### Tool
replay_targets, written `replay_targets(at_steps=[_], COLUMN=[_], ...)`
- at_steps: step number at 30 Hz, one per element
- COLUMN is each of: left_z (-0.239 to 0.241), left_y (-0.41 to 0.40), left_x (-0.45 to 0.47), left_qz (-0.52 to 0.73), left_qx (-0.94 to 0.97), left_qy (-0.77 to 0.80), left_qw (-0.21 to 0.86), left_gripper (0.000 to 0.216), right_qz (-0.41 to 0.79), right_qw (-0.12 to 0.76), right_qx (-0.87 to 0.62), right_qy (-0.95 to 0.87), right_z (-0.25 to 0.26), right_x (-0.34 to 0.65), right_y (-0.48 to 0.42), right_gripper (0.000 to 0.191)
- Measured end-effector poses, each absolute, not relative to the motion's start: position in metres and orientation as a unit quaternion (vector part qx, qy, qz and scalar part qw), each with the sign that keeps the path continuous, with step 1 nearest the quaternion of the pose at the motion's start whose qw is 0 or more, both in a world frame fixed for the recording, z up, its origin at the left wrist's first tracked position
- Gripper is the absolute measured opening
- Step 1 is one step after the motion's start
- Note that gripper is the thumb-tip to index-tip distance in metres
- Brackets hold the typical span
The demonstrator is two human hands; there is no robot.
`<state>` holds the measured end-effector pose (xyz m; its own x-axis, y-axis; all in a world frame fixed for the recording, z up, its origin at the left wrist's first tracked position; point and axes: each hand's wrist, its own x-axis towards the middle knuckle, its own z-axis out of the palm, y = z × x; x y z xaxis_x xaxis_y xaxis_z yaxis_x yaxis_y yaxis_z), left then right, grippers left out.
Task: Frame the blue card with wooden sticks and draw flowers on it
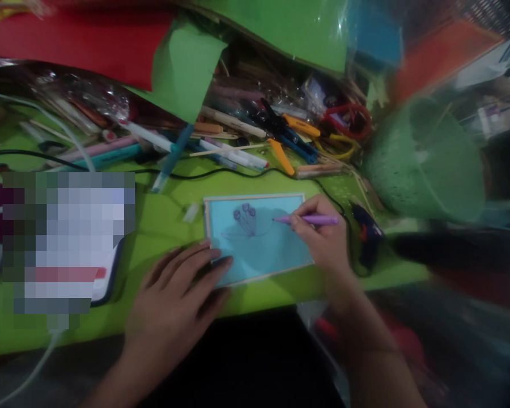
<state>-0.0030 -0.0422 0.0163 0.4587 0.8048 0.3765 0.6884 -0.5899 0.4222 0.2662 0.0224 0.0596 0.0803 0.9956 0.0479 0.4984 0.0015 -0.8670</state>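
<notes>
Carrying everything in reach is a green counter [153, 226], and on it, near its front edge, lies a blue card [259, 258] framed in thin pale strips [255, 198]. The card should be light and flat; the strips look like wood and probably stiffen it, though their slim joints may give if twisted. It is best taken by two opposite framed edges, away from the line drawing [246, 218] of round-headed flowers, in case the ink smears. The person's left hand [174, 300] has a loose, unclosed grip, fingers spread, with fingertips resting over the card's lower left edge and nothing pinched. The right hand [323, 238] has a closed grip on a purple pen [318, 219], pinched between thumb and fingers towards its tip. The pen looks light, hard and smooth, so it could slip a little; holding it low on the barrel should give the best control. Whether its tip touches the card cannot be told. As for writing, the phone [68, 243] at the left is masked by blocks and gives no words; the orange-handled tool [283, 157] shows no readable lettering, and no brand can be made out on the purple pen.
</notes>
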Motion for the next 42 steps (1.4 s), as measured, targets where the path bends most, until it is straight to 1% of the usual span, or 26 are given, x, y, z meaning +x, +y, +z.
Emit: replay_targets(at_steps=[9,25,42], left_z=[0.017,0.017,0.015], left_y=[-0.042,-0.042,-0.044], left_x=[-0.002,-0.001,-0.001], left_qz=[0.273,0.278,0.276], left_qx=[0.847,0.842,0.842], left_qy=[0.443,0.446,0.447], left_qw=[0.109,0.123,0.123], left_gripper=[0.033,0.032,0.03], right_qz=[0.302,0.292,0.347], right_qw=[0.36,0.346,0.312], right_qx=[-0.621,-0.583,-0.573], right_qy=[-0.627,-0.675,-0.674], right_z=[0.06,0.059,0.064], right_x=[0.267,0.266,0.257], right_y=[0.023,0.02,0.018], right_gripper=[0.01,0.011,0.008])
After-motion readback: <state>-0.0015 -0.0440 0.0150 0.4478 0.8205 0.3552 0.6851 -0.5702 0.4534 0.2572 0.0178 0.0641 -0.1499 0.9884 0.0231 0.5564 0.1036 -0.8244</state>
